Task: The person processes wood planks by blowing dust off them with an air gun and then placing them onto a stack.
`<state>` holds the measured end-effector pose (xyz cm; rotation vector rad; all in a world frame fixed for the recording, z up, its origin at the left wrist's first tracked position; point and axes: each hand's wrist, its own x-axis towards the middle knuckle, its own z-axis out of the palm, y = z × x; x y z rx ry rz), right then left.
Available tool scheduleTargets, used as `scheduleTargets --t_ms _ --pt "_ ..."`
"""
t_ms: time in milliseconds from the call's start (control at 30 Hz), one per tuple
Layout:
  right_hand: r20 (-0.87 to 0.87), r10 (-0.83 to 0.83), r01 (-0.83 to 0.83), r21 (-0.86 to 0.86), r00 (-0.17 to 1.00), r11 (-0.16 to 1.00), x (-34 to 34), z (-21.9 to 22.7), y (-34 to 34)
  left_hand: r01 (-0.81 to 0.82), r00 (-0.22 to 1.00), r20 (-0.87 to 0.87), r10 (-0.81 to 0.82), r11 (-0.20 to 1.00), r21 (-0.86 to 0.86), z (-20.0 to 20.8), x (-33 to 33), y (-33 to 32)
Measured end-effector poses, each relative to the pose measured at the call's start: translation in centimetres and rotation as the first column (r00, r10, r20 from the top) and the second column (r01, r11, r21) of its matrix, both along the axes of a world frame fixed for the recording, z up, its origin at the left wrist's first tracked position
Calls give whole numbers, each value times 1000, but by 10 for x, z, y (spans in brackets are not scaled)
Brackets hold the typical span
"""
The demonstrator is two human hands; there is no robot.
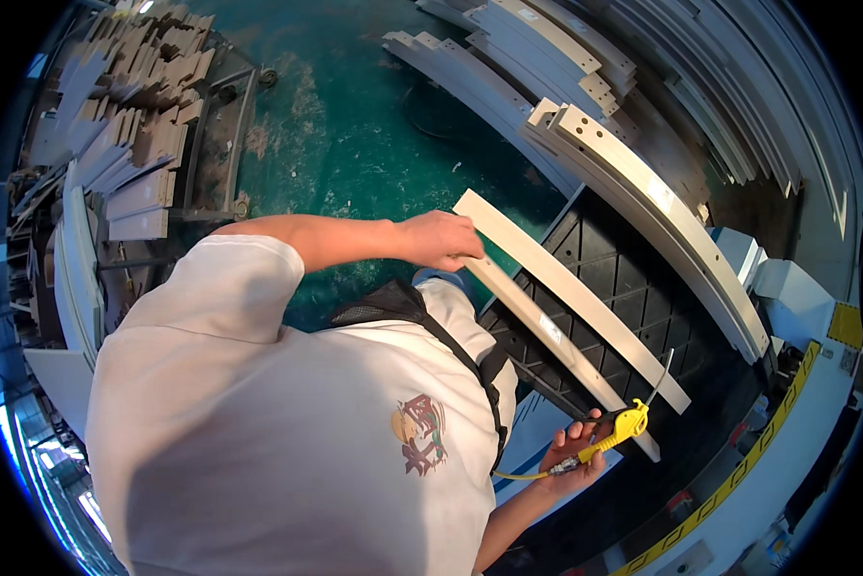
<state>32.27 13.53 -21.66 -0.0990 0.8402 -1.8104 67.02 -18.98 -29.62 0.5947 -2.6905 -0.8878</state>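
My left hand (pixel 441 240) is closed round the near end of a long, narrow pale wooden slat (pixel 547 328), which has a small white label. A second pale slat (pixel 585 305) lies alongside it on a black grooved mat (pixel 612 264). My right hand (pixel 577 453) grips a yellow air blow gun (pixel 628 422) by its handle. Its thin nozzle points up past the slats' far ends, and a yellow hose (pixel 523 476) runs from it back toward my body. The blow gun covers part of the held slat near its far end.
A stack of curved pale boards with drilled holes (pixel 657 192) stands beyond the mat. More long boards (pixel 508 58) lie farther up. At the left, a metal rack (pixel 244 144) holds several piled boards. A yellow-and-black striped edge (pixel 739 470) runs along a machine at the right.
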Motion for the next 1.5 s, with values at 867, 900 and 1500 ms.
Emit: scheduleTargets --t_ms 867,900,1500 --pt "-482 873 -255 855 -71 451 43 111 -136 24 987 160 -34 998 64 7 9 3" --pt "-480 877 -179 866 -29 468 41 108 -131 17 990 142 -26 998 64 5 10 3" --pt "-255 660 262 961 707 90 -191 71 82 158 971 203 -129 978 -135 -5 -104 8"
